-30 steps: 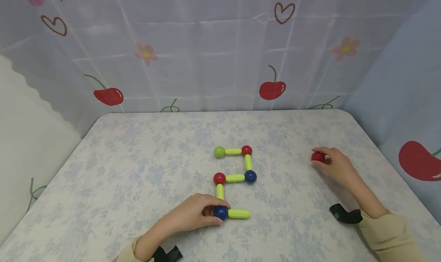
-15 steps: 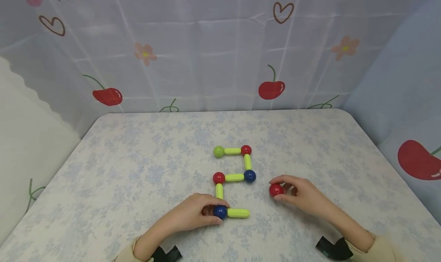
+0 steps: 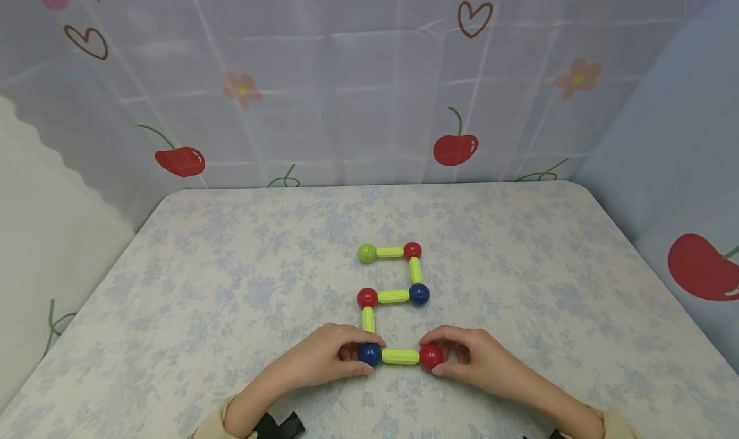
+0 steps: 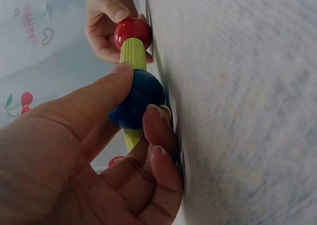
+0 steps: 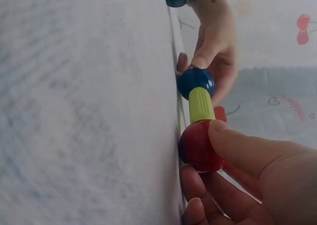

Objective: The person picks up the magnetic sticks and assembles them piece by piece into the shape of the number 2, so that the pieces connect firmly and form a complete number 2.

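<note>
My left hand pinches a blue ball at the near left corner of a ball-and-stick chain lying on the table. From that ball a yellow-green stick runs right to a red ball, which my right hand holds between thumb and fingers. In the right wrist view the red ball meets the end of the stick. The chain winds away through another red ball, a second blue ball and a far red ball to a green ball.
The table wears a pale cloth with a blue floral print. Behind it hangs a curtain printed with cherries, hearts and flowers. A black strap sits at the left wrist.
My right hand has carried the red ball from the right side of the table leftward and nearer, up to the stick's free end. My left hand has stayed on the blue ball.
</note>
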Motion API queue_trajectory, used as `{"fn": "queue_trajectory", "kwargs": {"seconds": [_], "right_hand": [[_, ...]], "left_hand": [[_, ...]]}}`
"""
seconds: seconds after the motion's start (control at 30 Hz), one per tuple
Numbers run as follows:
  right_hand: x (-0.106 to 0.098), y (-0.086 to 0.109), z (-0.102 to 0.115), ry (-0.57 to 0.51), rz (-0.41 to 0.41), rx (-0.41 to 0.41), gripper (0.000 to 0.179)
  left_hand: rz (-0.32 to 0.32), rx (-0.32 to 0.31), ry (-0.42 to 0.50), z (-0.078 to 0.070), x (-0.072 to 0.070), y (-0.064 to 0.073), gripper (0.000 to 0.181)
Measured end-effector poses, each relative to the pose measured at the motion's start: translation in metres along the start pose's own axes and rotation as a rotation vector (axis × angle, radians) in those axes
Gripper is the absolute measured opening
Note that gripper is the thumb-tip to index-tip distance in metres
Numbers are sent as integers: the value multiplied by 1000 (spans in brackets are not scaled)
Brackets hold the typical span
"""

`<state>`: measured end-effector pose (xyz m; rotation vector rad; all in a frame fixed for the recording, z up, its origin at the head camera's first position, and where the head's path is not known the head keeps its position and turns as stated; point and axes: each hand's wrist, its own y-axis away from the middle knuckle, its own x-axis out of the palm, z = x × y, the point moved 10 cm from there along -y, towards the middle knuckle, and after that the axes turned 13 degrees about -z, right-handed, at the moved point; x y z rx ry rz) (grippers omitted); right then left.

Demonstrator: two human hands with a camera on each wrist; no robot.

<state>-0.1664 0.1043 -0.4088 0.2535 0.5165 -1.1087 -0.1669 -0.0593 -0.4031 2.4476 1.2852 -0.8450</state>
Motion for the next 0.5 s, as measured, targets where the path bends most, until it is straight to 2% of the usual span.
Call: {"fn": "queue_trajectory", "kwargs": {"seconds": [0.23,0.5], "right_hand": [[-1,0,2,-4,-19,-6,35],[-6,-2,3,14,-69,-45,37]], "left_hand": [[-4,-8,-2,0,0,1,35],[-54,-9,-58,-1,-4,-2,43]]}}
